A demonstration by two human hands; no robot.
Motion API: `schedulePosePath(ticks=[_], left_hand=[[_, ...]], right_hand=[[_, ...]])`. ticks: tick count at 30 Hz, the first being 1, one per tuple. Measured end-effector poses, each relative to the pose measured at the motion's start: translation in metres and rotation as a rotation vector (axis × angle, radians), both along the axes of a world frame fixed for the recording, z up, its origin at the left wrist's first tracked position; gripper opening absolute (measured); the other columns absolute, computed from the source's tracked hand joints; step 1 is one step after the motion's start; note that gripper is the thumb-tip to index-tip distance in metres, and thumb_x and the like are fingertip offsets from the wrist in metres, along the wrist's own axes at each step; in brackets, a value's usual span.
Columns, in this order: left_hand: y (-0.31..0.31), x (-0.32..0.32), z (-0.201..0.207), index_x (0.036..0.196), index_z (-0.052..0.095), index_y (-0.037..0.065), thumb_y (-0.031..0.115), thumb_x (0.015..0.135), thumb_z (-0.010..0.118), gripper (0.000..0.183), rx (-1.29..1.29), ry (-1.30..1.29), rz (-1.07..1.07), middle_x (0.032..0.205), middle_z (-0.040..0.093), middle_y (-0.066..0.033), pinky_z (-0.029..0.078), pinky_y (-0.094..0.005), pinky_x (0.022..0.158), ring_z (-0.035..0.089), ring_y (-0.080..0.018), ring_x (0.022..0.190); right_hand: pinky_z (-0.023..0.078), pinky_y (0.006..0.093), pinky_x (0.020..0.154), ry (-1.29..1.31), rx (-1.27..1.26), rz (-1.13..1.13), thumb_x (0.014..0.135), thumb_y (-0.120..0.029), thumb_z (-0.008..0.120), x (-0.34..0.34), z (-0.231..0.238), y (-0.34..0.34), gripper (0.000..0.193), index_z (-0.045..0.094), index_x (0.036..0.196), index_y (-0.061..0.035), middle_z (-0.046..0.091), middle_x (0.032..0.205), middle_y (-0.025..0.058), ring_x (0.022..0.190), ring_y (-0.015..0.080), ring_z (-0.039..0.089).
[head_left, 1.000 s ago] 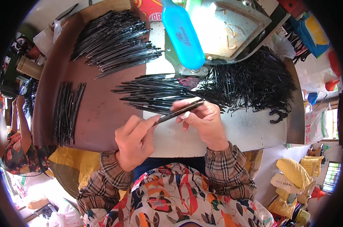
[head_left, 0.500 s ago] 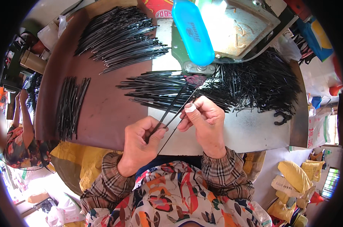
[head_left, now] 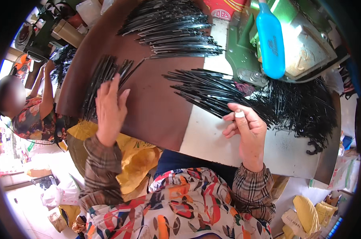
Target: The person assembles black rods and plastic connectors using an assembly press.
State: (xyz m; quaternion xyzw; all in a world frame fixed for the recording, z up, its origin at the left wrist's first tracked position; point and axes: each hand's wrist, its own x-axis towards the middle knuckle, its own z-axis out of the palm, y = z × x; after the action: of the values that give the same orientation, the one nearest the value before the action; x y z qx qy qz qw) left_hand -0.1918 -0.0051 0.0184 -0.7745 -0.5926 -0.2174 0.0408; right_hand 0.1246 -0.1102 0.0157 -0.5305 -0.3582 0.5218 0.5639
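My left hand [head_left: 112, 107] is open, fingers stretched out, over the right side of a small bundle of thin black strips [head_left: 97, 85] at the left of the worktop. One strip [head_left: 133, 71] slants from beside its fingertips toward the far pile. My right hand [head_left: 248, 133] has loosely bent fingers, a white wrap on the thumb, and nothing visible in its grasp. It hovers at the near edge of a middle pile of black strips [head_left: 206, 87]. A tangled black heap [head_left: 300, 107] spreads to its right. Farther back lies a large pile of strips [head_left: 172, 30].
A green machine [head_left: 238, 51] with a blue oblong piece [head_left: 271, 44] and a bright lamp stands at the back right. Brown sheeting [head_left: 152, 107] covers the worktop's left part, bare metal [head_left: 204, 131] the right. Another person [head_left: 33, 107] works at far left. Yellow sacks [head_left: 136, 159] lie below.
My left hand has moved left from the middle to the small bundle and let go of the strip it held. My right hand has come away from that strip. The view has shifted.
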Motion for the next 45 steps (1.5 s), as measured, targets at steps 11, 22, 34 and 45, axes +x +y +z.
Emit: schedulePosePath(ticks=[11, 22, 34, 45], left_hand=[[0.069, -0.076, -0.023, 0.136, 0.051, 0.015, 0.021, 0.093, 0.055, 0.043, 0.296, 0.686, 0.176, 0.141, 0.047, -0.0077, 0.037, -0.0469, 0.099, 0.045, -0.0294, 0.126], [-0.022, 0.114, -0.003, 0.092, 0.067, 0.003, -0.002, 0.069, 0.070, 0.024, 0.009, -0.251, -0.862, 0.089, 0.060, -0.0093, 0.047, -0.0375, 0.072, 0.058, -0.0278, 0.085], [-0.032, 0.153, -0.017, 0.088, 0.057, 0.003, -0.008, 0.068, 0.062, 0.023, -0.164, -0.187, -0.901, 0.087, 0.055, -0.0103, 0.041, -0.0388, 0.073, 0.054, -0.0295, 0.082], [-0.038, 0.166, -0.005, 0.095, 0.057, -0.001, -0.009, 0.085, 0.058, 0.012, -0.188, -0.504, -0.701, 0.087, 0.058, -0.0102, 0.047, -0.0259, 0.072, 0.058, -0.0191, 0.076]], right_hand=[[0.046, 0.0284, 0.057, -0.826, 0.194, 0.013, 0.079, -0.006, 0.068, 0.011, -0.010, -0.009, 0.013, 0.069, 0.091, -0.0023, 0.061, 0.082, 0.0070, 0.063, 0.0174, 0.058], [0.048, 0.0382, 0.061, -1.203, 0.376, 0.131, 0.080, -0.010, 0.065, 0.005, -0.028, 0.001, 0.012, 0.054, 0.083, -0.0068, 0.051, 0.081, 0.0071, 0.078, 0.0258, 0.059], [0.050, 0.0305, 0.061, -1.092, 0.049, -0.342, 0.078, -0.004, 0.066, 0.104, -0.018, -0.063, 0.011, 0.064, 0.089, -0.0059, 0.062, 0.088, 0.0037, 0.070, 0.0204, 0.062], [0.051, 0.0329, 0.068, -1.490, 0.324, -0.041, 0.076, 0.001, 0.062, 0.158, -0.015, -0.044, 0.015, 0.061, 0.087, -0.0084, 0.058, 0.092, 0.0037, 0.088, 0.0212, 0.059]])
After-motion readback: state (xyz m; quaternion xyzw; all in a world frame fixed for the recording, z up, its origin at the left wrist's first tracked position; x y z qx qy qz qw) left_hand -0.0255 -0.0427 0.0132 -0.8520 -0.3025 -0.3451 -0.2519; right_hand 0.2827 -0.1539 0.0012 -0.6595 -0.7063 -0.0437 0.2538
